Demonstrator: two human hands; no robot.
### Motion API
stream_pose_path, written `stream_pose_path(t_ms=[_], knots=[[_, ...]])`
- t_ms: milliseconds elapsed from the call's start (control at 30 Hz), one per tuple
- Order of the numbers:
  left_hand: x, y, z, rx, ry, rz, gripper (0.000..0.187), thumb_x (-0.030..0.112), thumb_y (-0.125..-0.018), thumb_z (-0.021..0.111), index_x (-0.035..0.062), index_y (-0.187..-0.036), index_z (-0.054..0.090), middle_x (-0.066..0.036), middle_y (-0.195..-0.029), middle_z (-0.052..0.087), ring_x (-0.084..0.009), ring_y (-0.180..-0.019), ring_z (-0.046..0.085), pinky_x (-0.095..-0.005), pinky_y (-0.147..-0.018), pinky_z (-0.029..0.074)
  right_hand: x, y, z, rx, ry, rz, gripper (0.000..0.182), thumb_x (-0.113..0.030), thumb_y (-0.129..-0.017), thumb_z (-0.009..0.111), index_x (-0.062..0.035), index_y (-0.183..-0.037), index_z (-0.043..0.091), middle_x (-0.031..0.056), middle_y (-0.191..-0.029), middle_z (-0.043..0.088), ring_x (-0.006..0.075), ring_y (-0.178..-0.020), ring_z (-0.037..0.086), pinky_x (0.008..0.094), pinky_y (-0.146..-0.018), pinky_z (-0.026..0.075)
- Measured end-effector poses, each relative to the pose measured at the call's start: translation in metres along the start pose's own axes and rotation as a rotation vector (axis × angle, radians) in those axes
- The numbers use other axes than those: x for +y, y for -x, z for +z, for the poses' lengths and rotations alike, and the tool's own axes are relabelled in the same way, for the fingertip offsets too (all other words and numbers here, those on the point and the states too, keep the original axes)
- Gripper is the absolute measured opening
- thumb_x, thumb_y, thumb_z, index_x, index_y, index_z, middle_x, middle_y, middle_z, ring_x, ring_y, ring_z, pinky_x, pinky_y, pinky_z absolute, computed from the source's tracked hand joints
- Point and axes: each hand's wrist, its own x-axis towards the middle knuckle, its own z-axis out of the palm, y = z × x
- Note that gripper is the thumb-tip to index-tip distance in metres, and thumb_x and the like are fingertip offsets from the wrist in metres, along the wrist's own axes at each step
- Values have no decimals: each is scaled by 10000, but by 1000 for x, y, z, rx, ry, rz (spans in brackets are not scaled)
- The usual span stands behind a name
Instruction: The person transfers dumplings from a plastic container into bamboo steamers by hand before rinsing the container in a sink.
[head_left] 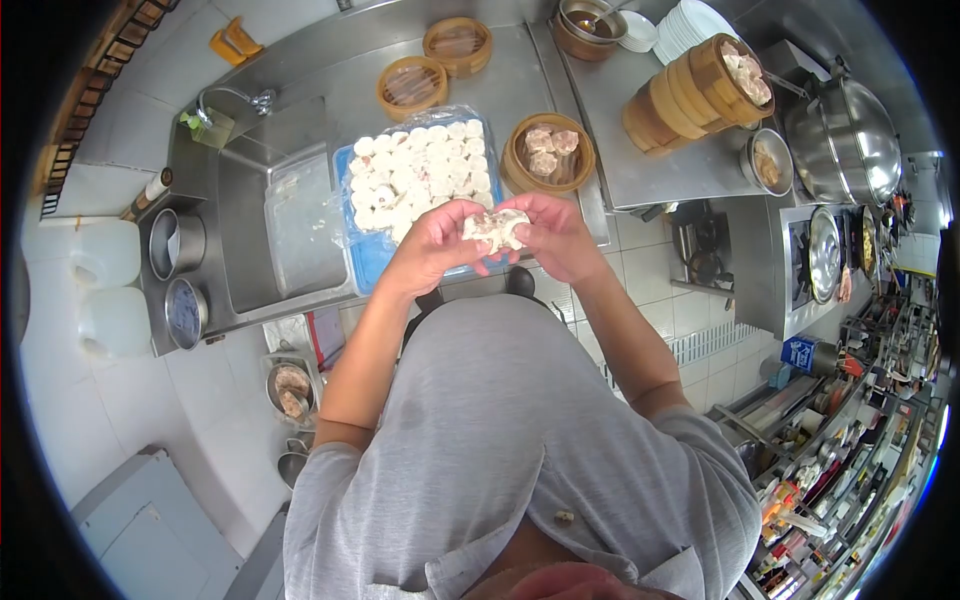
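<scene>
Start at your two hands: the left hand (437, 240) and the right hand (562, 238) share one grip, drawn narrow around a pale dough piece (495, 229). Your left thumb and fingers pinch its 9 o'clock end; your right thumb and fingers have its 3 o'clock end. Its long axis runs across you from 9 toward 3, the right end slightly higher in view, with pinkish patches showing in the white. Fingers hide part of both ends, so you can't tell its full outline.

From the dough piece, the nearest steamer basket (548, 187) lies at 1 o'clock. Your right hand is the nearer one; from it the basket sits at about 12, just beyond the fingers in view. A small cluster of dumplings (543, 163) rests inside it.

At 10 o'clock from the dough piece, rows of white pieces (415, 165) cover much of a blue tray (372, 262). Your left hand is closer to this side, and in view it overlaps the tray's near right corner; whether it touches, you can't tell.

Farther out, two smaller round baskets (411, 88) stand between 11 and 12, past the tray on the steel bench (320, 60). The leaning basket stack (675, 100) is at 2 o'clock, well apart from your right hand, with filled pieces in its top. A metal bowl (766, 162) sits between 2 and 3, just beside that stack.
</scene>
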Motion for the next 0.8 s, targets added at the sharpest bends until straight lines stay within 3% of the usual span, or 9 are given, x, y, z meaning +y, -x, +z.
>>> stream_pose_path(t_ms=[367, 467, 567, 667, 800], knots=[[-6, -6, 0, 5, 81, -85, 368, 56, -922, 655, -14, -1266, 545, -166, -1104, 679, -229, -930, 695, -379, -759, 608, 6, -6, -21, -110, -196, 98, 362, -148, -936, 712, 59, -1217, 617, 138, -1046, 704, 176, -843, 698, 291, -700, 586], [-10, -8, 1, 38, 99, -71, 313, 82, -924, 665, -32, -1194, 555, -150, -1072, 683, -219, -924, 697, -350, -740, 598, 5, -6, -21, -62, -158, 129, 352, -118, -934, 708, 61, -1222, 611, 138, -1042, 704, 172, -848, 694, 287, -716, 585], [-12, -10, 3, 174, -114, -7, 296, 46, -910, 645, -26, -1175, 535, -143, -1074, 664, -212, -910, 692, -349, -723, 604, 3, -12, -12, 19, 133, 2, 342, -46, -926, 699, 63, -1233, 596, 136, -1051, 701, 170, -869, 695, 288, -746, 588], [-12, -12, 3, 210, -126, 38, 303, 23, -892, 631, -26, -1169, 516, -136, -1074, 644, -204, -899, 687, -348, -711, 608, -1, -10, 2, 68, 152, -58, 360, 27, -903, 702, 69, -1239, 582, 133, -1058, 699, 163, -915, 692, 300, -788, 593], [-9, -11, 6, 232, -146, 75, 329, -19, -863, 625, -8, -1170, 505, -141, -1086, 637, -204, -896, 687, -348, -702, 612, 13, -2, 22, 241, 258, -292, 383, 54, -885, 715, 72, -1240, 573, 125, -1059, 699, 155, -957, 683, 303, -826, 586]])
